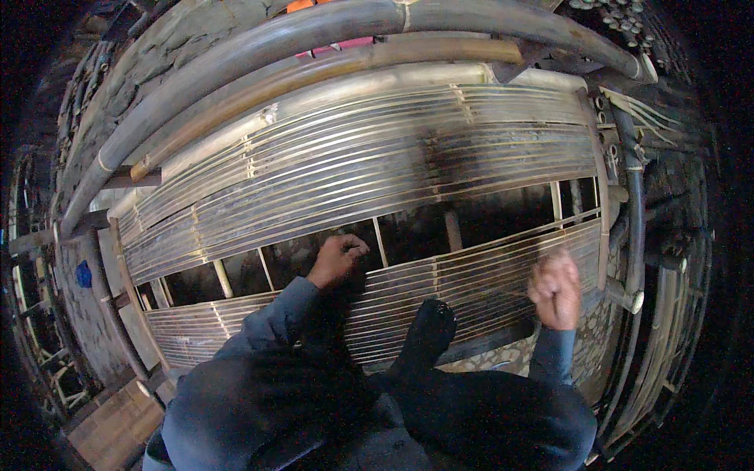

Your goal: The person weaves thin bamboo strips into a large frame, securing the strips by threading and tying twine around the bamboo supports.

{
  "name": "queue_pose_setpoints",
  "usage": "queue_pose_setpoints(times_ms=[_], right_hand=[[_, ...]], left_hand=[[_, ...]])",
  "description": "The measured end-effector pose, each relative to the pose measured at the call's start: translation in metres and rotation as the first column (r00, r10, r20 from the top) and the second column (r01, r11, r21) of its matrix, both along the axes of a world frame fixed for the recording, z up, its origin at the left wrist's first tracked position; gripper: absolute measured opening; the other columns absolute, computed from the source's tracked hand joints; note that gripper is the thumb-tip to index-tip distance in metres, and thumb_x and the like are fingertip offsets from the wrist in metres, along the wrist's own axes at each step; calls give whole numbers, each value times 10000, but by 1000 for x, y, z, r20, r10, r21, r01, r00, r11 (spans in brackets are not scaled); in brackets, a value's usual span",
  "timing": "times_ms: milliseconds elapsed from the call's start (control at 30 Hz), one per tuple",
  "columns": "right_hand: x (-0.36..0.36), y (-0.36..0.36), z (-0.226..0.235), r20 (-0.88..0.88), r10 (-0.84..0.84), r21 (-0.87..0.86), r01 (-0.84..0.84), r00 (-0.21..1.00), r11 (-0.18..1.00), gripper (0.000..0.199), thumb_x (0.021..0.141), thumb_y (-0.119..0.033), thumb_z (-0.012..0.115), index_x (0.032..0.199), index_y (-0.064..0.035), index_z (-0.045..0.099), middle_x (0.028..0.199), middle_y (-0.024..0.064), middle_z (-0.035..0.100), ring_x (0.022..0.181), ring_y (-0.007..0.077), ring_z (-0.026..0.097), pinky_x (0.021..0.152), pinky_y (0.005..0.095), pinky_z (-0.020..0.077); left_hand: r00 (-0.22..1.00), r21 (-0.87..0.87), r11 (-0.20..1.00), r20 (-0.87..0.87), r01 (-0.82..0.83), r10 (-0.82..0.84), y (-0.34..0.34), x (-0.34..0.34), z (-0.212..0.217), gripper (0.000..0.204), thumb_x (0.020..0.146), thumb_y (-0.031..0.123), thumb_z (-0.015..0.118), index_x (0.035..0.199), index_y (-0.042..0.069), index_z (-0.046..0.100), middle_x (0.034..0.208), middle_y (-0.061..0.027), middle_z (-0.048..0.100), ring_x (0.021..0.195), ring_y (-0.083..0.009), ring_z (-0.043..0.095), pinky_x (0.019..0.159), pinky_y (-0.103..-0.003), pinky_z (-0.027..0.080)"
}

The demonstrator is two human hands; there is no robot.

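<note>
A wide platform of thin bamboo strips [314,188] lies before me, in a far band and a near band [408,314] with a dark gap [487,216] between them. My left hand [343,259] is over the gap, close to the near band's edge, its fingers curled closed. Whatever it may hold does not show. Over the right part of the near band is my right hand [556,286], blurred but with its fingers bent into a closed shape. Its contents are hidden too. My dark-covered foot [433,326] rests on the near strips, between the hands.
Thick bamboo poles [314,39] run along the far side. More poles [632,196] stand at the right, with loose pale strips [644,114] near them. Crossbars [380,242] span the gap. Stone-patterned floor [503,357] shows below, and a blue item [84,273] is at the left.
</note>
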State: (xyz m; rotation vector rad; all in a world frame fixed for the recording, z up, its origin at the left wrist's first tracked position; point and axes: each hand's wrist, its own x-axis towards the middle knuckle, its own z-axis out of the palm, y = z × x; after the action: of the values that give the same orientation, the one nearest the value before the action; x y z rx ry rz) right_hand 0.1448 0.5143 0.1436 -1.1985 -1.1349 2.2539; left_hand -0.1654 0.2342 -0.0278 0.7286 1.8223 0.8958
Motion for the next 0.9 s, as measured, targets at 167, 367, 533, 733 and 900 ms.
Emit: queue_pose_setpoints(times_ms=[167,367,533,733,900], right_hand=[[-116,-30,-34,341,682,460,-747,647,480,168,973,-148,583,1067,-16,624,861,101,681,811,250,660,819,442,521],[-151,-61,-136,554,647,488,-834,525,258,183,913,-173,671,1009,-29,613,810,201,637,852,410,653,774,504,501],[-156,-60,-145,593,664,381,-885,455,267,188,900,-163,673,1018,-25,623,873,211,655,881,429,645,773,544,493],[-161,-72,-155,694,513,562,-826,506,55,114,883,-119,669,909,-14,632,860,224,671,855,470,642,699,549,493],[-175,-94,-148,732,543,485,-875,412,10,159,872,-149,673,988,-43,644,898,221,673,882,461,636,739,551,507]], left_hand=[[997,67,997,69,-29,24,5,20,-32,171,869,96,657,999,24,740,934,-135,748,876,-230,712,834,-367,545],[998,119,993,64,-12,4,8,20,-34,208,882,48,657,1076,-9,704,999,-87,741,949,-180,688,875,-352,549],[971,68,996,233,-61,43,16,20,-17,289,878,21,649,1161,3,704,1021,-99,746,933,-158,683,863,-338,553],[974,163,985,227,-62,24,16,23,-34,266,912,36,648,1170,10,705,1051,-80,750,948,-135,668,867,-330,552],[975,28,999,217,47,-52,5,18,-49,158,931,72,649,1060,15,720,995,-101,745,940,-172,673,869,-364,540]])
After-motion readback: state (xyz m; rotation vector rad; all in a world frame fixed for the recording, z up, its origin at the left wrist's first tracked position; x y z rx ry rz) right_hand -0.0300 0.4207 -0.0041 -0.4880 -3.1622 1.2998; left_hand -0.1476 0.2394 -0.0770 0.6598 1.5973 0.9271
